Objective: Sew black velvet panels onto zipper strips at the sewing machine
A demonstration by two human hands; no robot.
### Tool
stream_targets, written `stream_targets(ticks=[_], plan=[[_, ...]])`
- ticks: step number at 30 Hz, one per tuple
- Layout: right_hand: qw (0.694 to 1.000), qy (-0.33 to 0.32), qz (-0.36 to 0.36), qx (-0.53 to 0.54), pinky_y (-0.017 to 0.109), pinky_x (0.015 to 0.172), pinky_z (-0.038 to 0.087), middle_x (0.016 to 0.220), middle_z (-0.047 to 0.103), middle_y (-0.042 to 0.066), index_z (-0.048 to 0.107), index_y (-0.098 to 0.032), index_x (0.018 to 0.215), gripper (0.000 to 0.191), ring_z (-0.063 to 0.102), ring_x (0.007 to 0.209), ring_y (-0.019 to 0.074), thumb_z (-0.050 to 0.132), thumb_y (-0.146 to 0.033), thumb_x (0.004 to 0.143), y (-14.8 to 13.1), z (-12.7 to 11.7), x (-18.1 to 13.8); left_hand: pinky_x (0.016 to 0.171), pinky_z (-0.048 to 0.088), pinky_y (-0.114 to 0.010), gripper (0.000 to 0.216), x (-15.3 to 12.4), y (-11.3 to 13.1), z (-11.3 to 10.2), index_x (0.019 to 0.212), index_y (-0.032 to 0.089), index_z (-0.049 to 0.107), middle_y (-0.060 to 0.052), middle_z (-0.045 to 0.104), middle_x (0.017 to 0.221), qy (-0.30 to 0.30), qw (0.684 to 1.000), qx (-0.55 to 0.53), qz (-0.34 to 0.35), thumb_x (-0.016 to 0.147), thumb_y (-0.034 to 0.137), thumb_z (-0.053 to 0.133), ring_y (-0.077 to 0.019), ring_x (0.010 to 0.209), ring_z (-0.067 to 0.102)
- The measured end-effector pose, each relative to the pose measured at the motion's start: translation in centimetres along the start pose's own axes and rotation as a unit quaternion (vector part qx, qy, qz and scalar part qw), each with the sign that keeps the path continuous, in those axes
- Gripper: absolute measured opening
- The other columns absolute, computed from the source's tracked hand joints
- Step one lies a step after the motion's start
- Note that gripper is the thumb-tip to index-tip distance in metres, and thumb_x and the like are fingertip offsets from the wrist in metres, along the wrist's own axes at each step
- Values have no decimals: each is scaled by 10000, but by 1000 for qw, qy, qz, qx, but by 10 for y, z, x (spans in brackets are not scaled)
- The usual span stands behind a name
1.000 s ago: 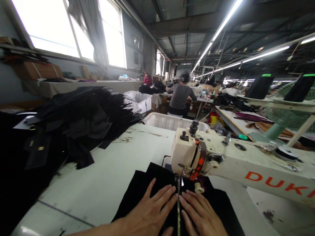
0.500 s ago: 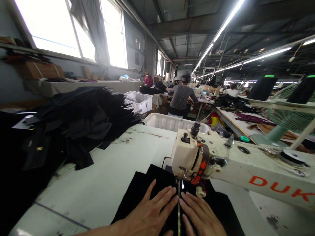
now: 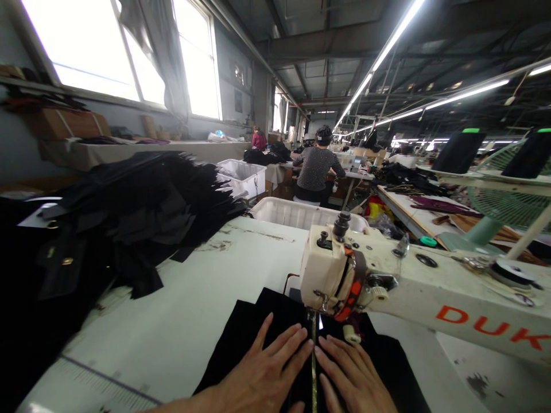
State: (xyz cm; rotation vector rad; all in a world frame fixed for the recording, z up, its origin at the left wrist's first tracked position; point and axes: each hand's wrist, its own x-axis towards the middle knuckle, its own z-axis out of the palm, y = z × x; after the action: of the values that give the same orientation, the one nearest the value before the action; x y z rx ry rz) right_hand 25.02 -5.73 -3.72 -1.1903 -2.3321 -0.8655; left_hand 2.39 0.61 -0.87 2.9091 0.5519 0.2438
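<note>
A black fabric piece (image 3: 232, 338) lies flat under the head of a white sewing machine (image 3: 325, 269). Down its middle runs a gold-toothed zipper (image 3: 314, 367), leading up to the presser foot, where the needle area is partly hidden. My left hand (image 3: 269, 364) rests flat on the cloth left of the zipper, fingers stretched toward the machine and thumb side spread. On the zipper's other side, my right hand (image 3: 350, 373) presses on the fabric with its fingers extended. Both hands' fingertips sit just short of the presser foot.
A big pile of black cut pieces (image 3: 163, 201) covers the table's left side. Behind the machine stands a white plastic bin (image 3: 293, 212). Thread cones (image 3: 458, 152) and a green fan (image 3: 495, 201) are at the right. A person (image 3: 319, 169) sits at another station ahead.
Hands, fabric and zipper look almost the same as before. The view has shifted very slightly.
</note>
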Motion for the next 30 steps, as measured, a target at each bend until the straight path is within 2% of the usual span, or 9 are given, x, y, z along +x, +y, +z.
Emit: stream_targets(ticks=[7, 15, 19, 23, 30], plan=[[999, 17, 17, 26, 270, 900, 569, 1122, 724, 26, 658, -190, 1163, 311, 698, 1006, 168, 500, -185, 895, -1, 1, 1, 1102, 233, -681, 597, 3, 6, -10, 1466, 96, 369, -206, 379, 1514, -39, 999, 8, -11, 917, 236, 560, -347, 1415, 345], [999, 24, 18, 13, 279, 854, 588, 1109, 728, 40, 668, -175, 1107, 301, 708, 977, 170, 454, -164, 896, 0, -5, 12, 1117, 251, -657, 606, 7, 9, -23, 1450, 101, 395, -189, 399, 1511, -53, 998, 2, -29, 881, 223, 564, -335, 1417, 346], [998, 32, 41, 22, 284, 829, 597, 1088, 734, 46, 668, -180, 1102, 316, 714, 958, 172, 417, -146, 914, 3, -8, 21, 1125, 226, -657, 634, 12, 8, -29, 1463, 102, 378, -190, 378, 1524, -46, 998, -23, -44, 861, 196, 552, -327, 1435, 312], [997, 20, 48, 49, 284, 868, 585, 1137, 717, 52, 654, -184, 1149, 331, 697, 1012, 174, 437, -129, 904, 6, -5, 19, 1129, 207, -655, 603, 12, 5, -31, 1453, 102, 392, -200, 414, 1501, -23, 998, -36, -38, 876, 202, 536, -324, 1428, 327], [1000, 11, 12, -4, 296, 749, 621, 1109, 723, 56, 679, -154, 1100, 341, 714, 962, 188, 390, -142, 920, 5, -1, 16, 1136, 182, -646, 620, 10, 3, -32, 1458, 108, 398, -196, 429, 1492, -36, 998, -49, -36, 868, 203, 564, -318, 1426, 333]])
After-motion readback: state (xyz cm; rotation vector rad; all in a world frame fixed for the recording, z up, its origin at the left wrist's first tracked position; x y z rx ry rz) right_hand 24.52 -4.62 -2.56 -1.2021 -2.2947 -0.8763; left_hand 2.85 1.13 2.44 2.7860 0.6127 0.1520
